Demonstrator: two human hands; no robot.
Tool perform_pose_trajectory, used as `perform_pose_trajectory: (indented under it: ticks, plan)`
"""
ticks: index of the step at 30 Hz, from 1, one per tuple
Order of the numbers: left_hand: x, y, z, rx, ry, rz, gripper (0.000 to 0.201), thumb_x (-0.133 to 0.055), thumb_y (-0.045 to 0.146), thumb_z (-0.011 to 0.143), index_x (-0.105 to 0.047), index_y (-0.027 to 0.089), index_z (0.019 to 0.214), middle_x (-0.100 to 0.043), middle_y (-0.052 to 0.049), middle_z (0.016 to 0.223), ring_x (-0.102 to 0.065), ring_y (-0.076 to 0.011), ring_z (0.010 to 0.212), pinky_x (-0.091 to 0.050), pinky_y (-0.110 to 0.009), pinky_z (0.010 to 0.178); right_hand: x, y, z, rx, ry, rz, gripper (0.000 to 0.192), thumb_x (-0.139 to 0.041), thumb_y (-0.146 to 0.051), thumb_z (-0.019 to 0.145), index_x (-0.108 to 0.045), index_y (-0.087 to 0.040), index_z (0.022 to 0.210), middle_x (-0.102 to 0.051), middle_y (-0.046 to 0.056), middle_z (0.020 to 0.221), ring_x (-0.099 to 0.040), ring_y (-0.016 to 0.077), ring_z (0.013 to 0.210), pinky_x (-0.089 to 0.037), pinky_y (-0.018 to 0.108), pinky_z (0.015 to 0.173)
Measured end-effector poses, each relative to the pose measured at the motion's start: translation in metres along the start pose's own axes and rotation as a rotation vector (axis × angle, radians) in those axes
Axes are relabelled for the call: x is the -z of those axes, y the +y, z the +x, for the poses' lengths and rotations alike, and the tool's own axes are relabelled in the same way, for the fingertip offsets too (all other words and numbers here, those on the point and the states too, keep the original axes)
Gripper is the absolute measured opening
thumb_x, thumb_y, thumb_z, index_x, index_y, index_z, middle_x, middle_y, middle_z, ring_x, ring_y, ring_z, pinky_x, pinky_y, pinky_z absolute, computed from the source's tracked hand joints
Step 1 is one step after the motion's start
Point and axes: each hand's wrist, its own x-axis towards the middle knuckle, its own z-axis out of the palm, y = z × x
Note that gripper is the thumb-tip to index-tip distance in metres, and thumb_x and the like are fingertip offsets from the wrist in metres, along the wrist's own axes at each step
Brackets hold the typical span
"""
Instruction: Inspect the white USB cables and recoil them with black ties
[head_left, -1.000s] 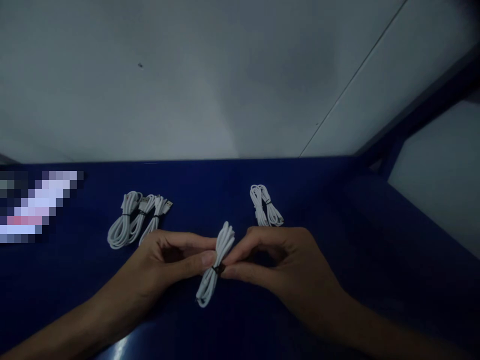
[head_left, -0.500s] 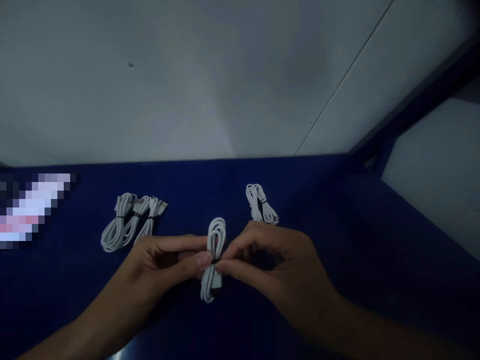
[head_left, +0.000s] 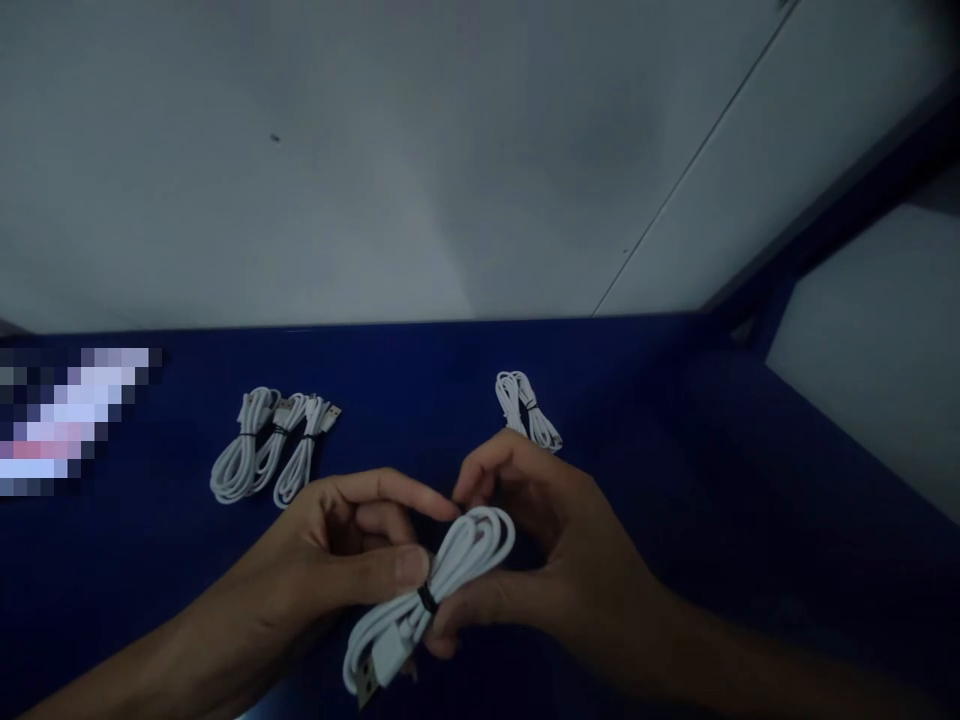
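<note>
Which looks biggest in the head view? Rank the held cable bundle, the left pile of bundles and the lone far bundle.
1. Left pile of bundles
2. Held cable bundle, nearly as large, but nearest the camera, so unsure
3. Lone far bundle

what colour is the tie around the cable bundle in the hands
Black, on the white cable bundle; shows best in the head view.

I sit at a deep blue table in dim light. Ahead of me rises a plain grey-white wall, crossed on the right by a thin slanting seam. A dark blue frame bar slants up at the far right.
</note>
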Motion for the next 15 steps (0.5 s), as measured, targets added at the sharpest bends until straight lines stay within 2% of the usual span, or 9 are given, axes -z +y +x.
perform_pose_trajectory:
  ticks: [2,3,6,8,11,15]
  plan:
    - [0.000,-0.003,0.002,-0.030,-0.009,0.008,0.031,-0.102,0.033,0.082,-0.085,0.024,0.106,-0.084,0.002,0.070,-0.083,-0.0166,0.063,-0.066,-0.022,0.067,0.001,0.002,-0.002,0.115,0.013,-0.100,0.058,-0.109,-0.018,0.068,-0.077,-0.033,0.114,-0.068,-0.008,0.085,-0.065,0.0126,0.073,-0.058,0.024,0.065]
    - [0.000,-0.005,0.003,-0.035,-0.025,0.024,0.031,-0.100,0.033,0.085,-0.084,0.023,0.110,-0.085,0.001,0.071,-0.083,-0.0164,0.065,-0.066,-0.022,0.071,0.002,0.001,-0.002,0.162,-0.002,-0.156,0.056,-0.109,-0.018,0.069,-0.079,-0.033,0.115,-0.067,-0.007,0.089,-0.064,0.0125,0.076,-0.059,0.024,0.068]
    - [-0.001,-0.011,0.002,-0.025,-0.058,0.072,0.041,-0.092,0.034,0.096,-0.077,0.025,0.133,-0.088,-0.003,0.076,-0.084,-0.0161,0.070,-0.065,-0.021,0.073,0.002,-0.002,-0.002,0.197,-0.100,-0.238,0.031,-0.105,-0.025,0.078,-0.085,-0.031,0.100,-0.066,-0.003,0.098,-0.066,0.0126,0.084,-0.061,0.024,0.073]
    - [-0.003,-0.013,0.001,-0.019,-0.054,0.082,0.047,-0.087,0.033,0.100,-0.071,0.027,0.144,-0.088,-0.003,0.077,-0.083,-0.0157,0.071,-0.064,-0.021,0.071,0.003,-0.003,-0.002,0.191,-0.111,-0.227,0.021,-0.102,-0.027,0.083,-0.084,-0.028,0.095,-0.065,-0.003,0.098,-0.066,0.0113,0.081,-0.061,0.022,0.069]
    - [-0.006,-0.013,0.000,-0.008,-0.028,0.066,0.040,-0.079,0.036,0.107,-0.072,0.029,0.145,-0.090,-0.005,0.091,-0.084,-0.0176,0.074,-0.067,-0.026,0.077,0.003,-0.001,-0.003,0.213,-0.019,-0.215,0.020,-0.099,-0.024,0.087,-0.081,-0.027,0.095,-0.063,-0.004,0.093,-0.063,0.0098,0.072,-0.057,0.022,0.062]
    - [-0.009,-0.012,0.003,-0.114,-0.025,0.113,0.030,-0.083,0.034,0.102,-0.081,0.024,0.130,-0.089,-0.010,0.109,-0.085,-0.0223,0.087,-0.069,-0.031,0.085,0.001,0.005,-0.002,0.192,0.123,-0.229,0.031,-0.099,-0.033,0.087,-0.070,-0.023,0.082,-0.061,-0.005,0.080,-0.056,0.0092,0.062,-0.049,0.022,0.052]
